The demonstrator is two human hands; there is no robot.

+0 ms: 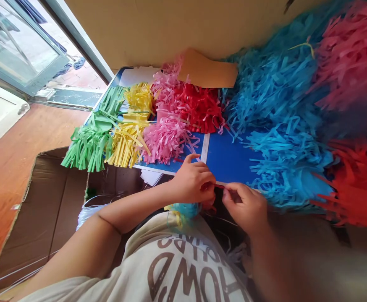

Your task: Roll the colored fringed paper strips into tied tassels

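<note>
At the near edge of the blue tabletop [227, 157], my two hands work close together over my lap. A narrow red paper strip [219, 186] stretches between them. My left hand [195, 181] is curled closed around red paper, with more red showing just under its fingers. Thumb and forefinger of my right hand [245, 205] pinch the strip's other end. Below my left hand hangs a fringed blue tissue-paper tassel [185, 209] with some yellow beside it; how it joins the red paper is hidden.
Fringed paper bundles lie on the table: green [90, 144], yellow [128, 142], pink [167, 138], red [202, 109] and a large blue heap [274, 96]. More red fringe [356, 188] sits at right. An orange sheet [207, 69] lies behind. A cardboard box [48, 201] stands at lower left.
</note>
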